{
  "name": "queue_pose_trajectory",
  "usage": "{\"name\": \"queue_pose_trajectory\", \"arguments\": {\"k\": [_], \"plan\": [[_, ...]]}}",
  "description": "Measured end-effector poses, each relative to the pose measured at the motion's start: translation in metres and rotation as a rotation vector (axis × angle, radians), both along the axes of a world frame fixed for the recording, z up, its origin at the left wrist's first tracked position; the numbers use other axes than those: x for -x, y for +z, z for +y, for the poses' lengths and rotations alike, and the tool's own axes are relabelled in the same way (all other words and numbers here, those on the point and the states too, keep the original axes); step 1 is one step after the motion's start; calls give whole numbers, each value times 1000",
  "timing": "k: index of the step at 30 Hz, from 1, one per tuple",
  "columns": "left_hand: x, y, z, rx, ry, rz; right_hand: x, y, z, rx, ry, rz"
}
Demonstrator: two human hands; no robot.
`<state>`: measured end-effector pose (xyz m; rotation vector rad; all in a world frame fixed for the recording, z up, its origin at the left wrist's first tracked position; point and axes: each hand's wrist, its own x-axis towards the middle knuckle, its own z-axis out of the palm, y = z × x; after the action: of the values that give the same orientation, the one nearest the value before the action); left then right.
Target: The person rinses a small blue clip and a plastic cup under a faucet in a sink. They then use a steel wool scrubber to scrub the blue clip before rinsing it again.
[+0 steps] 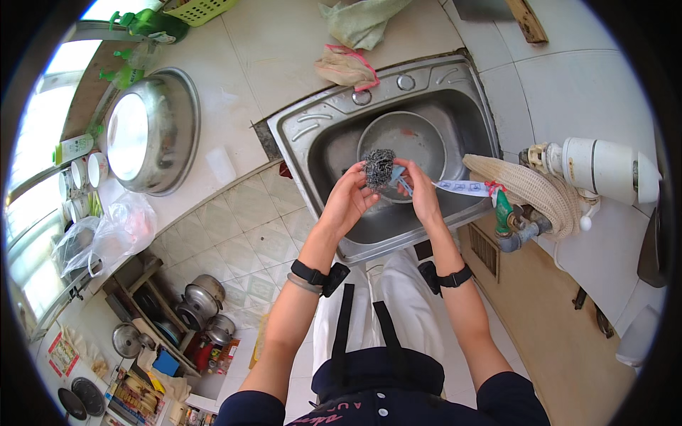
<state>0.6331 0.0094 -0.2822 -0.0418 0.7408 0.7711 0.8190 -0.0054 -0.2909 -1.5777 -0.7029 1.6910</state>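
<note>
Over the sink, my left hand holds a dark steel-wool scourer by its left side, palm turned up. My right hand grips a light blue plastic piece against the scourer's right side; whether the two are joined cannot be made out. Below both hands a round metal basin sits inside the stainless-steel sink. A small reddish scrap shows in the basin. My hands and the scourer hide part of the basin's near-left side.
A pale cloth with pink edging overlaps the sink's back rim. On the right are a green-handled tap, a wrapped hose and a white cylindrical device. A large metal bowl leans on the left counter near plastic bags.
</note>
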Motion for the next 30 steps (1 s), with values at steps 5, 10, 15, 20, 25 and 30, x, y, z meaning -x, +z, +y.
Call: {"name": "queue_pose_trajectory", "arguments": {"k": [5, 10, 15, 20, 25, 30], "plan": [[-29, -5, -4, -412, -177, 534, 1, 19, -2, -83, 17, -23], [-44, -12, -2, -447, -133, 646, -13, 1, -5, 27, -123, 72], [-56, -39, -2, -460, -238, 774, -16, 0, -5, 36, -77, -60], [-70, -34, -2, -316, -148, 569, -30, -1, -7, 16, -63, -121], [-65, -36, 5, -370, -180, 796, -52, -6, -4, 84, -50, 52], [-69, -30, 10, -365, -229, 965, -56, -6, -4, 0, -75, 10]]}}
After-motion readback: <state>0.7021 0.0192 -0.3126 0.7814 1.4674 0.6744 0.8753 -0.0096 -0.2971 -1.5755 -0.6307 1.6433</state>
